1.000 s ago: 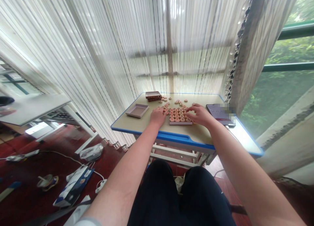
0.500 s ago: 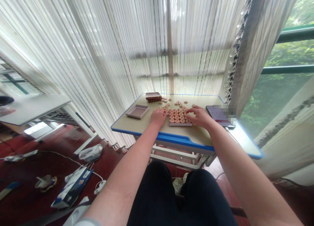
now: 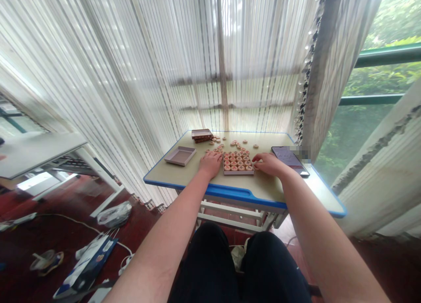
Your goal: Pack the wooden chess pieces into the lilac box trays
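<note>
A shallow tray (image 3: 238, 172) packed with round wooden chess discs lies on a small blue-edged desk (image 3: 230, 192). My left hand (image 3: 210, 162) rests at the tray's left side, fingers curled against the edge. At the tray's right side is my right hand (image 3: 268, 163), its fingers bent and touching the tray's right edge. Whether either hand holds a disc is hidden. Several loose discs (image 3: 237, 143) lie scattered behind the tray.
An empty box lid (image 3: 180, 155) sits at the desk's left; a stacked box (image 3: 201, 134) stands at the back left. A phone (image 3: 290, 159) lies to the right. Striped curtains (image 3: 197, 62) hang behind. Another table (image 3: 36, 149) and floor clutter (image 3: 85, 263) are to the left.
My right hand has slid off the top of the tray to its right edge. The left hand stays at the left side. The view has shifted slightly.
</note>
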The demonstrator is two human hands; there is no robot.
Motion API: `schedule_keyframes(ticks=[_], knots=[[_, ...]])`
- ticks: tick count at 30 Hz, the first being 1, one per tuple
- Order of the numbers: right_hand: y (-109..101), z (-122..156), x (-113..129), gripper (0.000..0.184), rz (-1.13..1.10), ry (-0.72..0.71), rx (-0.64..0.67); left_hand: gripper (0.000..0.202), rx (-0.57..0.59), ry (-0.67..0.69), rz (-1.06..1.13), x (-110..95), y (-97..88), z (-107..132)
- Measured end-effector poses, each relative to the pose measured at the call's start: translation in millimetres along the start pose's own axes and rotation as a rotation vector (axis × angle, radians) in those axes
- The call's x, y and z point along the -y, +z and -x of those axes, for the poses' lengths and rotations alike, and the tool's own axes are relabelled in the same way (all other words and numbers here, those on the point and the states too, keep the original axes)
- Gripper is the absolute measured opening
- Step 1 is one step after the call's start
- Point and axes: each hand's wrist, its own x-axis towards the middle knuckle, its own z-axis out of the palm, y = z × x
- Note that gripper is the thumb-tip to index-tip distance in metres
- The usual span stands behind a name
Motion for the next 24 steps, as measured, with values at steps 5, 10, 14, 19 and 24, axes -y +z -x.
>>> schedule_keyframes(ticks=[5,10,14,19,24], knots=[[8.3,-7.0,-0.4,0.028,0.120,-0.034,-0.116,0.047,0.096,-0.033,-0.023,0.6,2.5,-3.6],[8.7,-8.5,-0.7,0.029,0.081,0.014,-0.258,0.051,0.106,-0.054,-0.024,1.9,5.8,-5.0],[7.8,-7.3,-3.2,0.030,0.076,0.090,-0.326,0.051,0.041,-0.061,-0.007,3.9,9.4,-6.3],[8.8,-7.5,-5.8,0.028,0.110,0.089,-0.173,0.047,-0.060,-0.063,-0.007,4.9,10.4,-6.6],[8.7,-6.6,-4.8,0.030,0.086,0.100,-0.189,0.045,-0.063,-0.082,-0.004,4.0,9.0,-4.7]])
